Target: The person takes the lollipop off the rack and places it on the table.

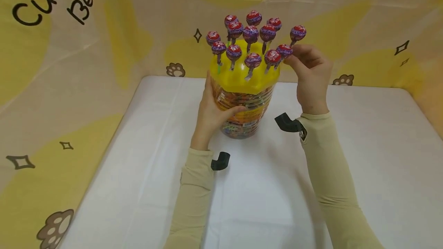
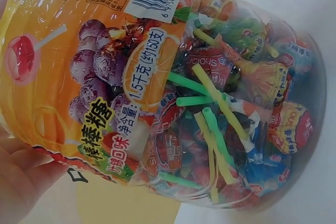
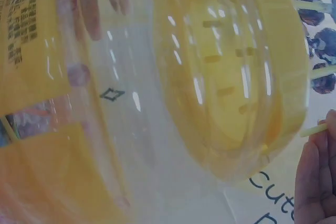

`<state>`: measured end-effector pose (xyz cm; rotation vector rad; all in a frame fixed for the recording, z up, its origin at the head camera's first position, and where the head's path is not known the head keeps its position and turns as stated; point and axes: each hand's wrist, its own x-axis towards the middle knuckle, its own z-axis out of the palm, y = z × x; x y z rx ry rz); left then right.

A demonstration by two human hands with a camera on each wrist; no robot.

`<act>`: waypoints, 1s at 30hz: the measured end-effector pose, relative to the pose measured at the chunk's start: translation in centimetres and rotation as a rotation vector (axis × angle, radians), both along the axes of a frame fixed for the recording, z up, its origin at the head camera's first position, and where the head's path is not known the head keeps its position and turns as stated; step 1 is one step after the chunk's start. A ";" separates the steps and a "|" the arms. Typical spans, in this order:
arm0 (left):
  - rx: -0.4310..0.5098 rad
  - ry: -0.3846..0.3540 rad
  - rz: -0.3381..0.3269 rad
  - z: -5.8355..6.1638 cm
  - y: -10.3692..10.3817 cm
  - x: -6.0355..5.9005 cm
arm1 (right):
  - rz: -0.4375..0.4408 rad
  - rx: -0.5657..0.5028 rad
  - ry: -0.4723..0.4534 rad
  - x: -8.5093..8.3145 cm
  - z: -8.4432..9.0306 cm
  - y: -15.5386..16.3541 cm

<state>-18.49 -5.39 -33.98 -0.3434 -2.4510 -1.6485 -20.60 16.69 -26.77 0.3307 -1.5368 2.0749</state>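
Observation:
A clear plastic candy jar [image 1: 242, 116] with a yellow lid [image 1: 238, 82] is over the white table. Several lollipops [image 1: 233, 52] in red and purple wrappers stand in the lid, heads up. My left hand [image 1: 211, 114] grips the jar's left side, thumb across its front. To the right of the lid, my right hand [image 1: 313, 76] pinches one lollipop [image 1: 298, 33] by its stick, head up. In the right wrist view, the pale stick's end [image 3: 314, 130] points toward the lid. Through the jar wall, the left wrist view shows wrapped candies [image 2: 262, 82] with green and yellow sticks.
The white tablecloth [image 1: 166, 133] covers the table. Behind and to the sides hangs a yellow and beige printed cloth [image 1: 173, 22] with paw prints and lettering. A black wrist mount [image 1: 220, 161] sits on the left sleeve and another mount [image 1: 288, 123] on the right.

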 end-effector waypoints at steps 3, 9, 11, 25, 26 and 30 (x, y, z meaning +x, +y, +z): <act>-0.002 0.001 -0.005 0.0 0.0 0.0 | -0.003 -0.030 -0.010 0.4 -0.4 0.6; -0.003 -0.011 -0.013 0.1 0.1 0.1 | -0.029 -0.065 -0.084 1.4 -2.6 2.3; -0.007 -0.013 -0.013 0.1 0.0 0.1 | -0.052 -0.045 -0.115 1.6 -3.5 2.9; -0.015 -0.005 -0.016 0.2 -0.2 0.0 | 0.057 0.370 -0.556 1.2 -9.7 5.9; -0.015 0.001 -0.019 0.1 -0.2 -0.1 | 0.075 0.400 -0.585 1.0 -10.2 6.0; -0.017 0.017 -0.029 0.1 -0.2 -0.1 | 0.133 0.490 -0.700 0.3 -12.4 6.4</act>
